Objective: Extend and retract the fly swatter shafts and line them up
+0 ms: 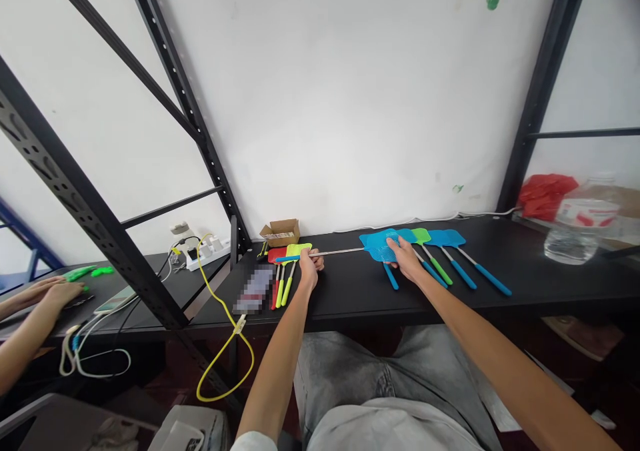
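A blue fly swatter (375,247) with a telescopic metal shaft lies level between my hands, a little above the black table. My left hand (312,264) is closed around its shaft beside the blue grip, at the left. At the other end my right hand (404,259) pinches the mesh head, thumb on top. Under and beside that hand, more blue swatters (461,272) and a green swatter (440,268) lie in a row, handles toward me. Near my left hand rest yellow swatters (289,284) and a red swatter (275,288), their heads overlapping.
A small cardboard box (281,232) stands behind the yellow swatters. A water bottle (580,224) and a red bag (546,194) are at the right. Left are a power strip (210,252), a hanging yellow cable (220,298), a black rack post (100,204) and another person's hands (55,292).
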`<state>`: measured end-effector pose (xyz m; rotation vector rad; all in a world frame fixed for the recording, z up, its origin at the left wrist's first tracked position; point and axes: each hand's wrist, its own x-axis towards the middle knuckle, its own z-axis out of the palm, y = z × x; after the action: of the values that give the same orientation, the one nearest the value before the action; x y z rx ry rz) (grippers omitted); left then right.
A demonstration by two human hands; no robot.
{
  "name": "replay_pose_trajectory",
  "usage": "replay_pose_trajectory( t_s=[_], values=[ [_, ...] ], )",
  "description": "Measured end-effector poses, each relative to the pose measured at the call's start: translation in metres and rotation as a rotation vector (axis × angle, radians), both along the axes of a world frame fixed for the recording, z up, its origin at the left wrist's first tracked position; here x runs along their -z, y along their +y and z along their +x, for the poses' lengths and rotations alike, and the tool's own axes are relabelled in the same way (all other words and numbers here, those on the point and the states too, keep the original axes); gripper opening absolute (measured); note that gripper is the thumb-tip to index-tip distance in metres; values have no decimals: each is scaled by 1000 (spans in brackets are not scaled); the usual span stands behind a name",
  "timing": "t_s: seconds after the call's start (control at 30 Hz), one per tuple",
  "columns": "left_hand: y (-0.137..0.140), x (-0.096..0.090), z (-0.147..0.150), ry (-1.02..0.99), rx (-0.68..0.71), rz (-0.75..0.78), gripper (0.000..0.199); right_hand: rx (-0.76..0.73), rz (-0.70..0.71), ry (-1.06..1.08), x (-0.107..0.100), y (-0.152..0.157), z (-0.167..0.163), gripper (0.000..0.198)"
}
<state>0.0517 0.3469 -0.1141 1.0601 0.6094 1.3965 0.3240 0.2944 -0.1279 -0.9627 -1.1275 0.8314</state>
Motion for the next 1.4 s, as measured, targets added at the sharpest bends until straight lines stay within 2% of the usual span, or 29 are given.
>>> replay_pose_trajectory(
  t_s=[0.33, 0.57, 1.07, 1.4],
  values=[
    [1, 0, 0, 60, 42, 31, 41, -9, -9, 3, -2, -1, 0, 37],
    [1, 2, 8, 184, 146, 55, 43, -29, -95, -175, 1, 2, -3, 31],
    [-3, -1, 10, 238, 170, 74, 48, -56, -86, -6, -9, -6, -6, 34],
    [-12, -2, 49, 288, 262, 96, 43, -103, -44, -34, -12, -10, -9, 29]
  ],
)
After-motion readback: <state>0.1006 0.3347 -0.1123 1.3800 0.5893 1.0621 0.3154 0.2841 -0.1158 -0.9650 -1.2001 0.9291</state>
